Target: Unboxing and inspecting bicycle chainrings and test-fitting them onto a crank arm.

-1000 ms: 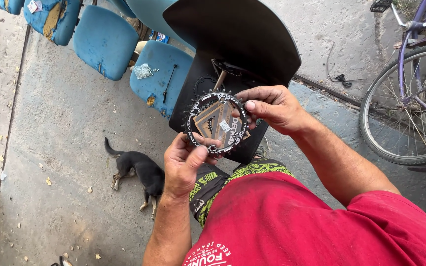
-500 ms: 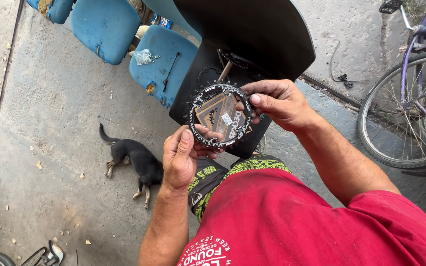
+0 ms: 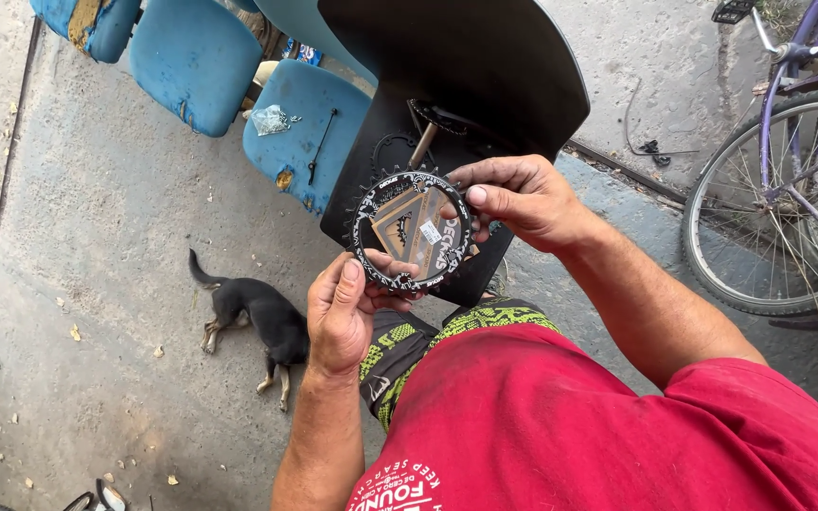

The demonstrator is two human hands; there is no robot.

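Head view, item by item.

1. Chainring [image 3: 411, 230]: black toothed bicycle ring with pale lettering, fixed to a brown card backing with a small white sticker. You hold it up in front of your chest, its face turned toward you, above your lap and in front of the dark chair.
2. Your left hand [image 3: 341, 317]: closed on the ring's lower edge, thumb laid up along the near side, fingers pinching the teeth from behind.
3. Your right hand [image 3: 523, 199]: closed on the ring's right edge, thumb over the front of the rim, fingers curled behind.
4. Dark chair [image 3: 466, 85]: black seat shell just behind the ring; a second toothed ring and a short wooden-handled tool lie on it, partly hidden.
5. Blue seats [image 3: 305, 132]: worn, chipped, to the left of the chair; a crumpled clear wrapper lies on one.
6. Dog [image 3: 257, 317]: small, black, lying on the concrete floor [image 3: 97, 284] below your left hand, well apart from it.
7. Bicycle wheel [image 3: 778, 208]: purple frame, at the right edge.

Step in hand, as judged: inspecting the packaged ring, both hands steadying it. Separating ring from card would call for one hand to anchor the rim while the other works the fastenings; mind the teeth.
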